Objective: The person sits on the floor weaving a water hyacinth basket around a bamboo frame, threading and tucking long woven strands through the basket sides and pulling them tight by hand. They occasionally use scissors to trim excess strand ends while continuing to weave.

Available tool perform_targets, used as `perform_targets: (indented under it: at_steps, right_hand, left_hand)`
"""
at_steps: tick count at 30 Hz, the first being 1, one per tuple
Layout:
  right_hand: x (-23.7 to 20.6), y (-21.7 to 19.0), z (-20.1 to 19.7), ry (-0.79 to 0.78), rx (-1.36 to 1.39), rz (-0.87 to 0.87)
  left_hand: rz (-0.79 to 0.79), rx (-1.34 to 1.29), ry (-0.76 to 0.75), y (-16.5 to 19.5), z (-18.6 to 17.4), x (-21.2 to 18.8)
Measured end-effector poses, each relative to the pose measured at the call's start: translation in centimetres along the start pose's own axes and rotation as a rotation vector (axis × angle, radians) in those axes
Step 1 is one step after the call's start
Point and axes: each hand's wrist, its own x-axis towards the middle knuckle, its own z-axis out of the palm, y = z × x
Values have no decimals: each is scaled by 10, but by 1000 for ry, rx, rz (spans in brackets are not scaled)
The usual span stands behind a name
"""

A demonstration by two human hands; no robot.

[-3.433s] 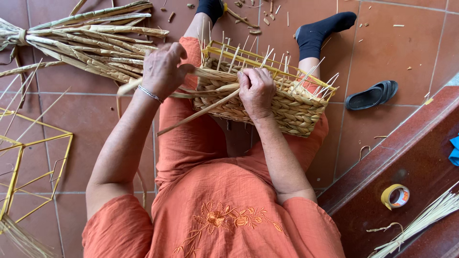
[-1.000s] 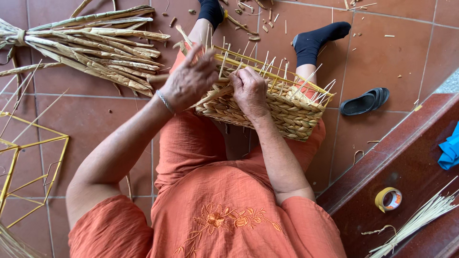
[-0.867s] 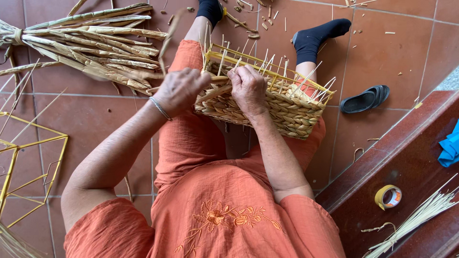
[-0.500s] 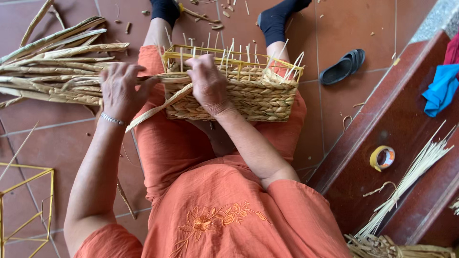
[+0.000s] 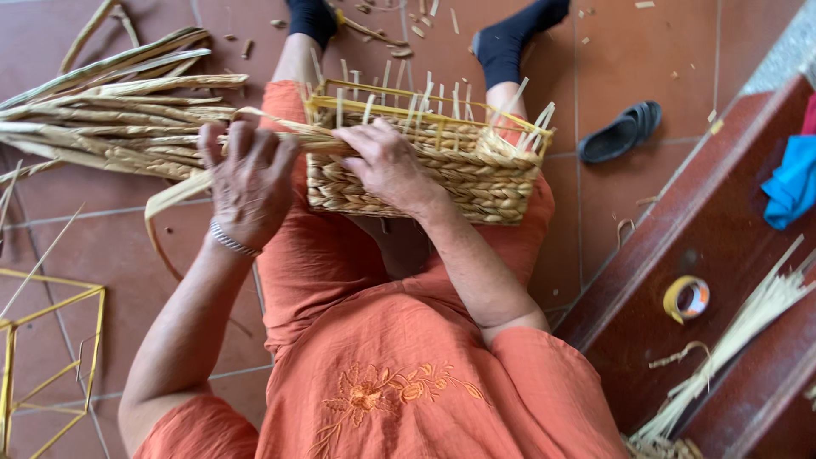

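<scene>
A half-woven straw basket (image 5: 459, 174) on a yellow wire frame rests on my lap, with loose strand ends sticking up from its rim. My right hand (image 5: 387, 163) presses on the basket's near left rim, fingers curled over the weave. My left hand (image 5: 248, 183) is just left of the basket, gripping a long flat straw strand (image 5: 174, 195) that runs from the rim and loops down past my wrist. I wear orange clothes and a bracelet on the left wrist.
A bundle of dried straw stalks (image 5: 102, 119) lies on the tiled floor at the left. A yellow wire frame (image 5: 51, 365) is at the lower left. A black slipper (image 5: 620, 132), a roll of tape (image 5: 687, 297), thin reeds (image 5: 739, 331) and blue cloth (image 5: 790, 183) sit at the right by a wooden step.
My left hand has pulled away from the rim to the left with the straw strand. The view shifted, so the basket sits nearer the middle and the step fills more of the right.
</scene>
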Motion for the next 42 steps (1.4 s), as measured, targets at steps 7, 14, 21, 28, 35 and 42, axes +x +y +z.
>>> perform_targets:
  at_steps: [7,14,21,28,35,42]
  right_hand:
    - [9,20,10,-52,178,313]
    - [10,31,12,-92,256,413]
    - [12,27,12,-10,276,333]
    - [25,17,21,58,124,384]
    - [28,16,12,17,38,180]
    - [33,17,29,106,-56,351]
  left_hand:
    - [106,-278,110,4,33,12]
    - [-258,-385,-275,9,94,69]
    - [-523,-972,-38,1,76,49]
    - [-33,-712,99,10,51,26]
    - [14,-346,119,-53,70,48]
    - [-326,-688,-488,-68,67,31]
